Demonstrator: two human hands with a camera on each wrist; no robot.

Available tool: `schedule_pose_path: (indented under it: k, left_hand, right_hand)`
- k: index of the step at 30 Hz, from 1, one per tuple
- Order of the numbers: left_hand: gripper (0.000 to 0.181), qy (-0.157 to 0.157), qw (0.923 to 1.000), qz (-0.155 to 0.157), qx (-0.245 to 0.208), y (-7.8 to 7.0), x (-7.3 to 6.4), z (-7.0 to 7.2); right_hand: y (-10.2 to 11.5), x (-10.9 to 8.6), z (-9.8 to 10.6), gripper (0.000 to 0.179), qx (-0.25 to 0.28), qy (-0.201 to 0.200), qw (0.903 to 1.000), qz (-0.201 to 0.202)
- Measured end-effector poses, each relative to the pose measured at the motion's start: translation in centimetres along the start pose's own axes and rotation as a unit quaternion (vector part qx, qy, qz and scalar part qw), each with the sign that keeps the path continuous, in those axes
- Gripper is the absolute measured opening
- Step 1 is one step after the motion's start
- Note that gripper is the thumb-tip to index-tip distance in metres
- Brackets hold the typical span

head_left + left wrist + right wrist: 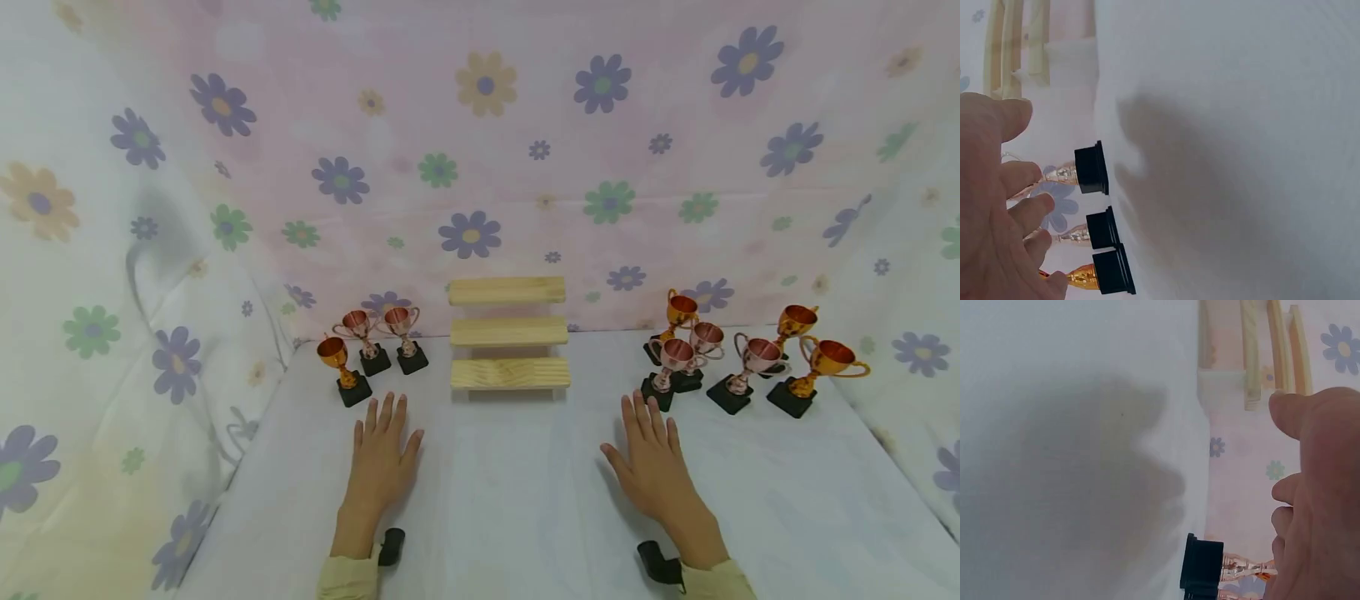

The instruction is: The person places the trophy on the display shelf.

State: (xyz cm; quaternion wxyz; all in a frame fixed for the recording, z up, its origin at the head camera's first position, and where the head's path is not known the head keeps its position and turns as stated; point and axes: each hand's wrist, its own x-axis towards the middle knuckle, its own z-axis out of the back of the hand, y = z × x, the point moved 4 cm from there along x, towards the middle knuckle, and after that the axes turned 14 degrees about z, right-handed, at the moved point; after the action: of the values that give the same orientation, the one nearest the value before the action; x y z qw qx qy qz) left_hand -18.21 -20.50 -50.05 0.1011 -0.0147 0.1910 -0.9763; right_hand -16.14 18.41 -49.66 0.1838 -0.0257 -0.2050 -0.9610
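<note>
Trophies [401, 323]: shiny two-handled cups, gold or rose-copper, black square bases, all upright on white tabletop [510, 483].
Left trio [375, 361]: left of stand [508, 332]; one gold in front, two rose behind.
Right six [757, 357]: right of stand, clustered; three gold, three rose; some overlap in head view.
Left hand [380, 458]: palm down above tabletop, fingers straight, thumb apart; nearest left trio.
Right hand [655, 462]: spread the same way, fingertips near a rose trophy's base; can't tell if touching.
Stand: pale wood, three steps, between both groups, before floral cloth [510, 150].
</note>
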Motion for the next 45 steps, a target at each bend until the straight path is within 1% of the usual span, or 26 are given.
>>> schedule_pose_path:
  k: [3, 5, 7, 8, 10, 13, 14, 18, 20, 21, 22, 23, 26, 28, 29, 30, 31, 32, 36, 38, 41, 45]
  left_hand:
    - [0.064, 0.011, 0.9984, 0.008, -0.055, -0.3, 0.3, 0.0]
    - [0.060, 0.019, 0.9936, 0.022, -0.109, -0.6, 0.5, 0.1]
    - [0.055, 0.025, 0.9844, 0.042, -0.169, -1.0, 0.7, 0.1]
    - [0.052, 0.029, 0.9779, 0.053, -0.200, -1.2, 0.9, 0.2]
    - [0.049, 0.042, 0.9616, 0.074, -0.261, -1.7, 1.2, 0.1]
    - [0.045, 0.075, 0.9333, 0.102, -0.336, -2.4, 1.9, -0.2]
    - [0.044, 0.088, 0.9217, 0.111, -0.361, -2.6, 2.2, -0.4]
    - [0.044, 0.136, 0.8718, 0.149, -0.447, -3.3, 3.2, -1.1]
    - [0.044, 0.156, 0.8438, 0.168, -0.485, -3.6, 3.8, -1.5]
    - [0.044, 0.163, 0.8325, 0.179, -0.498, -3.8, 4.1, -1.8]
    - [0.044, 0.171, 0.8233, 0.190, -0.507, -3.8, 4.4, -2.0]
    - [0.043, 0.179, 0.8124, 0.203, -0.517, -3.9, 4.8, -2.3]
    - [0.041, 0.191, 0.7776, 0.234, -0.552, -3.8, 5.6, -3.2]
    - [0.040, 0.198, 0.7583, 0.249, -0.569, -3.8, 6.0, -3.5]
    - [0.041, 0.201, 0.7485, 0.252, -0.580, -3.8, 6.2, -3.7]
    - [0.041, 0.202, 0.7406, 0.252, -0.589, -3.9, 6.3, -3.7]
    - [0.041, 0.203, 0.7343, 0.251, -0.597, -4.0, 6.4, -3.8]
    - [0.041, 0.203, 0.7297, 0.249, -0.603, -4.1, 6.5, -3.9]
    - [0.040, 0.200, 0.7177, 0.237, -0.624, -4.6, 6.9, -4.1]
    - [0.040, 0.198, 0.7153, 0.235, -0.628, -4.8, 7.0, -4.3]
    - [0.042, 0.197, 0.7130, 0.231, -0.632, -5.1, 7.1, -4.5]
    - [0.044, 0.188, 0.7093, 0.235, -0.638, -5.4, 7.0, -4.8]
  right_hand:
    - [-0.4, -0.4, 0.4, 0.080, 0.031, -0.009, 0.9994, 0.006]
    - [-0.9, -0.7, 0.8, 0.078, 0.059, -0.021, 0.9980, 0.006]
    - [-1.5, -0.9, 1.2, 0.074, 0.085, -0.040, 0.9956, 0.000]
    - [-1.8, -1.0, 1.5, 0.072, 0.099, -0.051, 0.9938, -0.005]
    - [-2.5, -1.2, 2.0, 0.068, 0.123, -0.075, 0.9894, -0.020]
    - [-3.4, -1.4, 2.8, 0.065, 0.149, -0.100, 0.9827, -0.047]
    - [-3.7, -1.4, 3.0, 0.065, 0.153, -0.105, 0.9810, -0.057]
    - [-5.0, -1.2, 3.7, 0.069, 0.167, -0.105, 0.9751, -0.101]
    - [-5.7, -1.0, 4.0, 0.071, 0.173, -0.113, 0.9720, -0.112]
    - [-6.1, -0.9, 4.2, 0.071, 0.180, -0.120, 0.9698, -0.113]
    - [-6.5, -0.8, 4.4, 0.072, 0.188, -0.128, 0.9672, -0.114]
    - [-6.8, -0.6, 4.6, 0.072, 0.198, -0.139, 0.9636, -0.114]
    - [-7.8, 0.1, 5.1, 0.074, 0.229, -0.173, 0.9513, -0.114]
    - [-8.3, 0.6, 5.3, 0.075, 0.248, -0.193, 0.9421, -0.118]
    - [-8.4, 0.8, 5.3, 0.074, 0.254, -0.203, 0.9380, -0.120]
    - [-8.6, 1.0, 5.4, 0.074, 0.259, -0.212, 0.9342, -0.123]
    - [-8.7, 1.2, 5.4, 0.074, 0.261, -0.222, 0.9312, -0.126]
    - [-8.8, 1.4, 5.5, 0.074, 0.261, -0.231, 0.9285, -0.128]
    - [-8.9, 2.2, 5.6, 0.069, 0.257, -0.276, 0.9164, -0.134]
    - [-8.8, 2.6, 5.6, 0.063, 0.254, -0.298, 0.9108, -0.131]
    - [-8.8, 3.1, 5.5, 0.056, 0.265, -0.331, 0.8981, -0.116]
    - [-8.7, 3.6, 5.5, 0.056, 0.288, -0.352, 0.8850, -0.102]
